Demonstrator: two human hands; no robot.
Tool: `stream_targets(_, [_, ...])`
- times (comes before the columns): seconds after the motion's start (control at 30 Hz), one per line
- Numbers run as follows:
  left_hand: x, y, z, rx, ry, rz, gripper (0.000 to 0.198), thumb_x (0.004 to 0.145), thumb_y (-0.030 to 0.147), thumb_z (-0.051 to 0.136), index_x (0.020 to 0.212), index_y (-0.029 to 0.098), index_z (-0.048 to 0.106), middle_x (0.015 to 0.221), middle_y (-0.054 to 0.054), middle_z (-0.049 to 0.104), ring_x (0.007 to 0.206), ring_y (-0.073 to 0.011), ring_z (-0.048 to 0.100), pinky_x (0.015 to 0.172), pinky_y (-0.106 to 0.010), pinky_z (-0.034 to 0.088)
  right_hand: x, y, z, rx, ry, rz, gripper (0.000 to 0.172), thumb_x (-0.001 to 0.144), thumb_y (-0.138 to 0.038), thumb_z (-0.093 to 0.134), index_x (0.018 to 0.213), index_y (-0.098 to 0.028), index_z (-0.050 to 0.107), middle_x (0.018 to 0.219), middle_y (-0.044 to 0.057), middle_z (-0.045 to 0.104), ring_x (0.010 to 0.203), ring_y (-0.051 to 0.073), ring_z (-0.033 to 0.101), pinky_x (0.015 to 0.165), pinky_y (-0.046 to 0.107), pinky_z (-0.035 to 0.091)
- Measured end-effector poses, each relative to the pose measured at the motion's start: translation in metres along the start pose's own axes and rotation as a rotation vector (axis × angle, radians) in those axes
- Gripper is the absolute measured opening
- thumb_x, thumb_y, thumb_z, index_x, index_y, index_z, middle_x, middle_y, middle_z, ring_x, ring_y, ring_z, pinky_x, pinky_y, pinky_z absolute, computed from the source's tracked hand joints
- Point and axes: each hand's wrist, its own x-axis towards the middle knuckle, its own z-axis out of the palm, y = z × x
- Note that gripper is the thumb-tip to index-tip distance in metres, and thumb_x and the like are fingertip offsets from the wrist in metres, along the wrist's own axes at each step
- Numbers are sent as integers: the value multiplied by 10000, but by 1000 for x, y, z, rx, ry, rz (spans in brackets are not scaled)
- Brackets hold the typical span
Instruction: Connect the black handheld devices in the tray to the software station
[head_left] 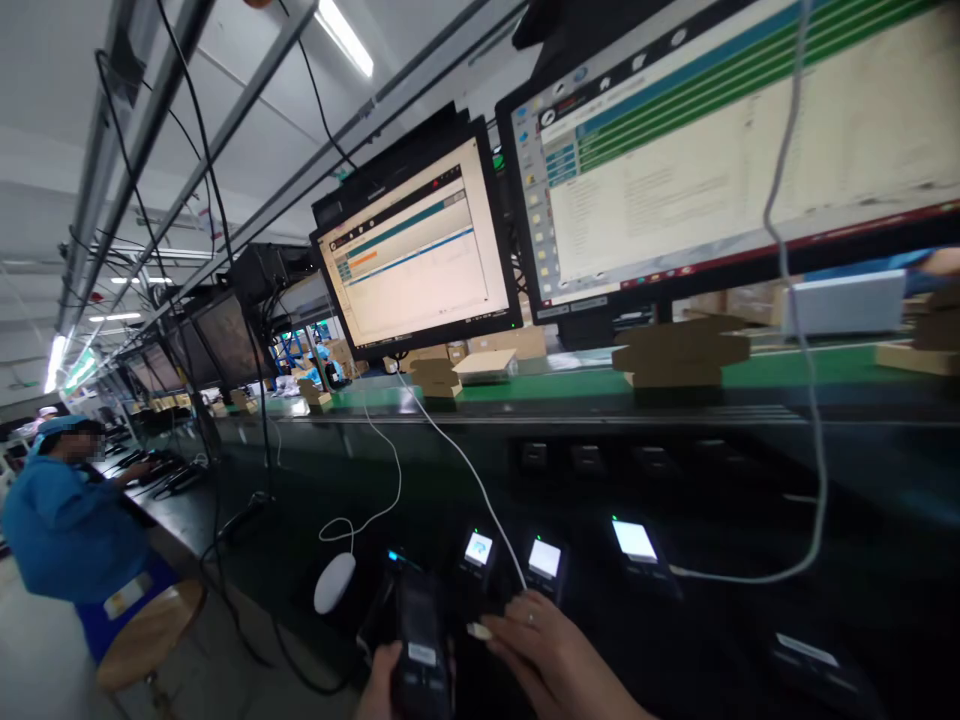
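- At the lower edge of the frame, the left hand point(381, 682) grips a black handheld device point(418, 640) upright, its fingers closed around the lower body; a pale label shows on the face turned toward the camera.
- The right hand point(551, 655) pinches the white plug point(477, 631) of a thin white cable point(457, 455), fingers closed on it, the plug tip just beside the device's right side but apart from it.
- The cable runs up and back across the dark desk point(750, 620) toward the flat monitor point(420, 250) showing a pale program window.
- Just beyond the hands, three small black units with lit screens point(544, 558) stand in a row; a white oval mouse point(334, 582) lies to the left, trailing its own looped lead.
- A larger monitor point(720, 140) fills the upper right; behind it, brown cardboard boxes point(679, 355) sit on a green conveyor belt point(787, 372).
- Judged from the pinch, a clean join would call for the device held steady, the plug squared to its port and pushed straight, not at a slant; the port itself cannot be made out.
- Slack in the cable looks ample, so no pull should fight the fingers.
- Far left, a co-worker in blue coat and cap point(64, 520) sits on a round wooden stool point(146, 635) at the same long desk.
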Motion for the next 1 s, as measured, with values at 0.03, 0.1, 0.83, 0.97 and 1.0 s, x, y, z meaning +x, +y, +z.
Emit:
stream_targets(0.03, [-2,2,11,-181,-35,-14,544,612,602,728,918,152,727,1032,-85,691,1034,-227,612,907,-311,478,4,-9,0,13,4,35,290,1008,-170,348,1004,-187,637,792,41,591,748,161,546,716,295,427])
stream_targets(0.1, [-6,8,31,-454,-121,-88,519,567,537,804,917,160,731,1006,-65,701,1001,-199,631,851,-272,510,11,-22,-2,35,11,81,316,997,-153,334,1047,-181,645,805,53,600,770,171,552,727,308,423])
stream_targets(0.83, [-18,21,77,-462,216,-253,627,958,576,366,717,70,647,617,-110,629,527,-166,593,445,-230,445,20,-46,-6,-248,-280,130,92,735,-73,580,721,-162,597,731,19,602,716,168,489,766,347,301])
stream_targets(0.97, [-6,18,58,-252,157,-361,752,961,627,199,704,82,648,638,-126,633,531,-168,591,462,-243,435,11,-42,5,-222,-353,183,38,809,-138,612,800,-174,620,777,15,619,787,176,513,840,360,311])
stream_targets(1.0, [-2,17,49,-106,133,-381,815,958,633,104,722,80,655,664,-139,639,537,-174,595,479,-260,452,7,-38,3,-227,-354,163,24,840,-181,627,861,-188,636,832,18,632,854,190,520,888,376,303])
